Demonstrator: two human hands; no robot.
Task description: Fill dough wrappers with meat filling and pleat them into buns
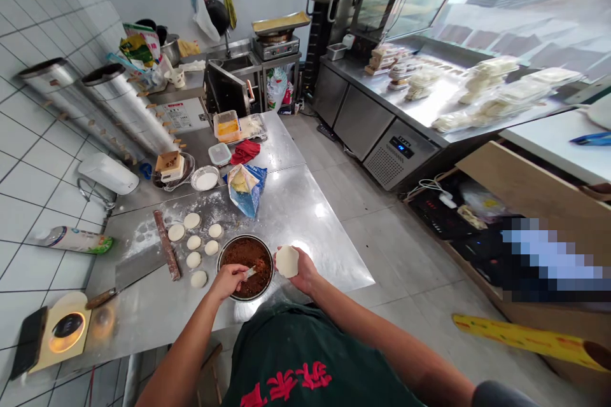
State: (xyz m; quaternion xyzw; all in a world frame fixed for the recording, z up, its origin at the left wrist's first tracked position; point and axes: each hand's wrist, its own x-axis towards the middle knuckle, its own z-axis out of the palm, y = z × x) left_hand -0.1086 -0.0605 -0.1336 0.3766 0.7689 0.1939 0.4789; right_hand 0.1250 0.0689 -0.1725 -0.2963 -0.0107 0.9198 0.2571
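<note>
So the dough round (287,261) was sitting in your right hand (308,272), just right of the bowl's rim, with your palm under it and your fingers curled round its edge. Nothing was on it that I could make out, just bare pale dough. Your left hand (229,281) was over the near-left side of the metal bowl (245,236), pinching a small pale tool (250,272) whose end was down by the brown mix (238,251). Progress-wise I'd call it early: the dough was already flattened, the mix looked ready to use, and there was plenty of it left. Left of the bowl, seven flat discs (193,242) lay loose on the desk (291,203), all plain, and I couldn't spot a single filled or closed one around them. Past those you had a rolling pin (167,245) lying apart from your hands, so the rolling seemed done for that batch, plus a wide blade (138,267) further left. Behind the bowl stood an open blue bag (247,189), with a bowl of white powder (205,179) near it and a red cloth (245,151) further back.
</note>
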